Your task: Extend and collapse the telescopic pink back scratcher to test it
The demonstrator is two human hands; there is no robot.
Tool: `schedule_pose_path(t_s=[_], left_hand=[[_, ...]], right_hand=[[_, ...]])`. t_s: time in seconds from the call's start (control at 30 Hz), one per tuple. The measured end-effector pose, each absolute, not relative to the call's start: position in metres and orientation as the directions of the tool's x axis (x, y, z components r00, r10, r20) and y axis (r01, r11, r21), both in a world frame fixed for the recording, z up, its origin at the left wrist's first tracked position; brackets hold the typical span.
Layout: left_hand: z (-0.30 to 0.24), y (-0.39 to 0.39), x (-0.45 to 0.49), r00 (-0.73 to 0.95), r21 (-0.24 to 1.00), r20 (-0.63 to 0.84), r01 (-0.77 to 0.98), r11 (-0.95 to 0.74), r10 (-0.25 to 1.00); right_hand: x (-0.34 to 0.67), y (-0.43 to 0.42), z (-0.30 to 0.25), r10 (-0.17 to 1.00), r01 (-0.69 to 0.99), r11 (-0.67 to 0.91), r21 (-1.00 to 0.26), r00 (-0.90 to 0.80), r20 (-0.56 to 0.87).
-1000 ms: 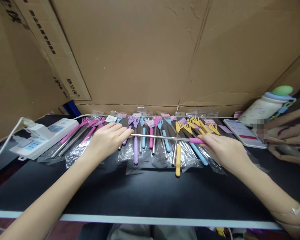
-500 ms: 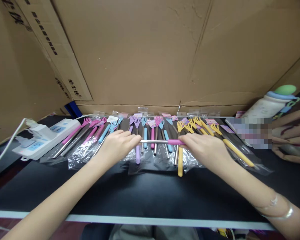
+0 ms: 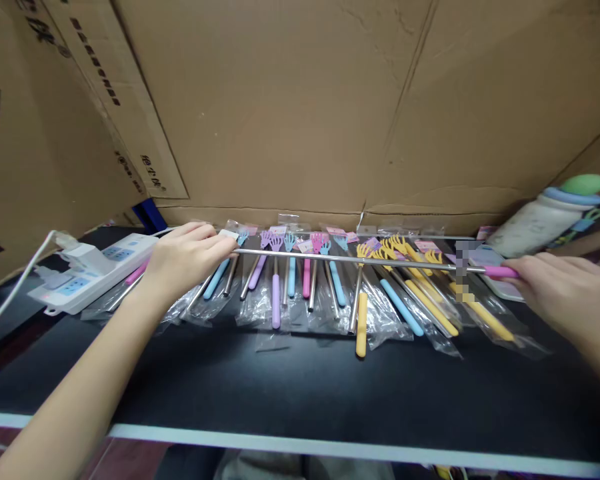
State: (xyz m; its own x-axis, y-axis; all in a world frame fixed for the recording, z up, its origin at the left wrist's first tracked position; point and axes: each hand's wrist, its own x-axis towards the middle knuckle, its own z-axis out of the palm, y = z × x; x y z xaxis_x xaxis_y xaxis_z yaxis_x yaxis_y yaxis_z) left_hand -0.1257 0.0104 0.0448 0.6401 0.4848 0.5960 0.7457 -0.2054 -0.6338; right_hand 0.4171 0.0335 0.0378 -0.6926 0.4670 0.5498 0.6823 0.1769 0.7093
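A telescopic back scratcher [image 3: 340, 258] is stretched out in a long thin metal rod above the table, running across between my two hands. My right hand [image 3: 563, 290] grips its pink handle at the right end. Closed round the left end is my left hand [image 3: 187, 257], which hides the tip of the scratcher. Below the rod lie several back scratchers in clear plastic sleeves with hand-shaped heads: a purple one [image 3: 276, 300], a blue one [image 3: 403, 308], a pink one [image 3: 307, 277] and a yellow one [image 3: 361, 325].
A white power strip [image 3: 97, 273] with plugs and a cable lies at the left. A pale bottle [image 3: 540, 217] with a green top leans at the right. Cardboard [image 3: 280, 113] walls off the back of the black table [image 3: 260, 393].
My hands have moved far apart, left and right, and the metal rod between them has become much longer. The packaged scratchers lie as before.
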Motion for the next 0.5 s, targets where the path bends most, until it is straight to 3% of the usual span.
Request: schedule_pose_path(t_s=[0.1,0.3,0.5], left_hand=[[0.050,0.008,-0.129,0.663,-0.664,0.593,0.724,-0.187,0.458],[0.060,0.005,-0.146,0.653,-0.659,0.664,0.741,-0.126,0.365],[0.060,0.001,-0.141,0.654,-0.649,0.664,0.745,-0.154,0.361]], right_hand=[[0.419,0.035,0.039,0.395,0.657,0.187,0.731,-0.731,0.556],[0.439,0.037,0.030,0.582,0.781,0.086,0.618,-0.543,0.605],[0.454,0.043,0.030,0.606,0.792,0.108,0.601,-0.532,0.592]])
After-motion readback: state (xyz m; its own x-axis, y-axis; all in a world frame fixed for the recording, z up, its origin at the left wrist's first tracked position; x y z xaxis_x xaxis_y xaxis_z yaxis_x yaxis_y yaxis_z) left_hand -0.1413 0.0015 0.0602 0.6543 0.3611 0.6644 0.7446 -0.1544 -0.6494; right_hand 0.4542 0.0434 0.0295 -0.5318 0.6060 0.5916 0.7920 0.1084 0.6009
